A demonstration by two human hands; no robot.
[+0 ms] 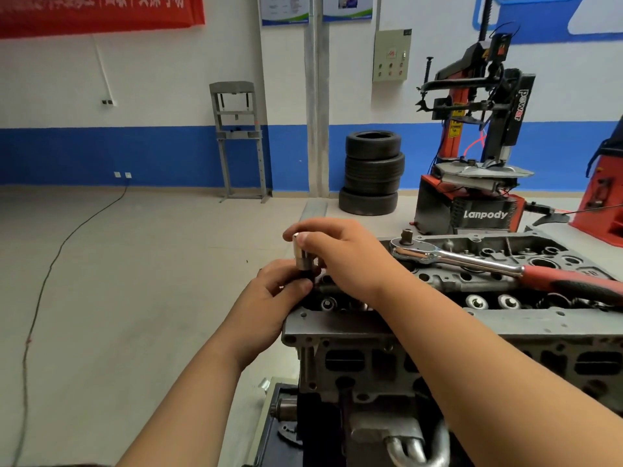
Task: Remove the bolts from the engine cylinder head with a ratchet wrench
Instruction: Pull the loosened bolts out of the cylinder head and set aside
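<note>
I have the cylinder head point(371, 326) in front of me. It is a grimy grey casting, open on top, with rows of round valve wells and bolt holes, some ringed in bright metal. Just above its left end, my right hand point(344, 254) pinches a chrome socket point(298, 252) by its upper end, with thumb and curled fingers closed round it and the socket standing upright. Directly under the socket, my left hand point(273, 298) has thumb and forefinger curled tight on a dark piece point(305, 277) that meets the socket's lower end. I cannot tell whether it is a bolt, because the fingers cover most of it. The ratchet wrench point(472, 261) lies on top of the head, to the right of both hands and touched by neither. It has a polished chrome head with the square drive pointing up, a chrome shank, and a red and black grip running toward the head's right end. Beyond the head's far side stand a stack of tyres point(372, 173) and a red and black tyre changer point(472, 183).
</note>
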